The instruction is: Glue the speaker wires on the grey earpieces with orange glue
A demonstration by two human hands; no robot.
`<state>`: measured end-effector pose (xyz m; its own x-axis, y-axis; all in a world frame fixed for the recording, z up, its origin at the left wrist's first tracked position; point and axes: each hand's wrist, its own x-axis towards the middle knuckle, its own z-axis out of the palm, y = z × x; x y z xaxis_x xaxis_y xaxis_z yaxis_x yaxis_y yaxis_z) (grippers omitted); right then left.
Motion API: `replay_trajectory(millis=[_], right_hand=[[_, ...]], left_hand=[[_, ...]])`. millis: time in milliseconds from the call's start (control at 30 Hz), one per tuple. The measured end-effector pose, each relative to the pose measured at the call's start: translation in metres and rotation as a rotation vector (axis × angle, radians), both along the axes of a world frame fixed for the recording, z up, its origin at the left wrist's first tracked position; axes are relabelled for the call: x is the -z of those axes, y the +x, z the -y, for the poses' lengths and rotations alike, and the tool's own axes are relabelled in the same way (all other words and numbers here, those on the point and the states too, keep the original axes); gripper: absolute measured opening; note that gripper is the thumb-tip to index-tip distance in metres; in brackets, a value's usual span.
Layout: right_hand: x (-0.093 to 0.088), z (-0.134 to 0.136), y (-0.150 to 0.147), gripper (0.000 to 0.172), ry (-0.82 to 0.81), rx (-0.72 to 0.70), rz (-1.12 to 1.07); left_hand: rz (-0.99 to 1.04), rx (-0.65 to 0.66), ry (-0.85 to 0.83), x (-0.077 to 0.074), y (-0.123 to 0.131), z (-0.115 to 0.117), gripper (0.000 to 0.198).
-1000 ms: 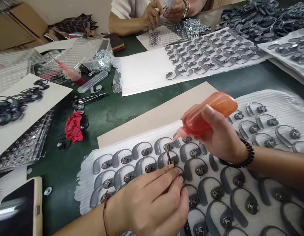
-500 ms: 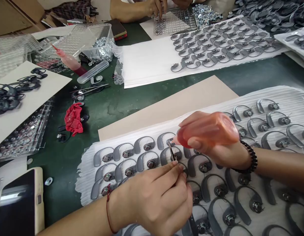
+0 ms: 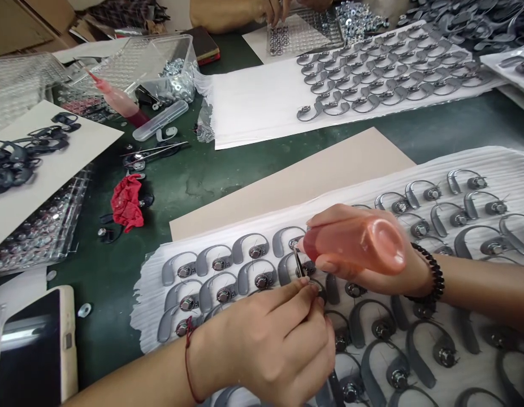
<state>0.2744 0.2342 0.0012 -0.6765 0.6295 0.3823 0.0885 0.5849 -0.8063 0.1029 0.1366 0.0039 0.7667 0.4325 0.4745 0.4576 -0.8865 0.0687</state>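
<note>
My right hand point(image 3: 363, 271) is wrapped round an orange squeeze bottle point(image 3: 355, 242), held level with its nozzle pointing left at a grey ear-hook part point(image 3: 289, 240). My left hand point(image 3: 270, 339) pinches dark tweezers point(image 3: 298, 264), whose tips rest on the ear-hook part just below the nozzle. Rows of grey ear-hook parts point(image 3: 215, 277) with round metal discs lie on a white sheet point(image 3: 147, 294) under both hands. A black bead bracelet sits on my right wrist, a red string on my left.
Another person's hands point(image 3: 265, 11) work at the far edge over a clear tray of metal rings point(image 3: 295, 34). More ear-hook parts lie on white paper point(image 3: 253, 107). At left are a second orange bottle point(image 3: 117, 99), a clear box point(image 3: 160, 68), red cloth point(image 3: 126, 203) and a phone point(image 3: 33, 345).
My right hand has lowered the orange bottle from tilted up to level, bringing the nozzle close to the tweezers' tips. My left hand has stayed on the tweezers.
</note>
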Motion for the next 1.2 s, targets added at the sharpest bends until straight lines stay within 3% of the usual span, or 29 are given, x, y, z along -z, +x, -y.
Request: replay_trajectory(millis=[467, 967, 1200], right_hand=[[0.0023, -0.0009, 0.0008, 0.019, 0.055, 0.025, -0.002], [0.0019, -0.0002, 0.0012, 0.02, -0.059, 0.003, -0.003], [0.0026, -0.0017, 0.0006, 0.023, 0.003, 0.02, 0.016]], left_hand=[[0.001, -0.009, -0.015, 0.0019, -0.0006, 0.0004, 0.014], [0.004, -0.025, -0.053, -0.0051, -0.0005, -0.0007, 0.015], [-0.015, -0.011, -0.051, -0.0041, -0.0014, -0.0004, 0.015]])
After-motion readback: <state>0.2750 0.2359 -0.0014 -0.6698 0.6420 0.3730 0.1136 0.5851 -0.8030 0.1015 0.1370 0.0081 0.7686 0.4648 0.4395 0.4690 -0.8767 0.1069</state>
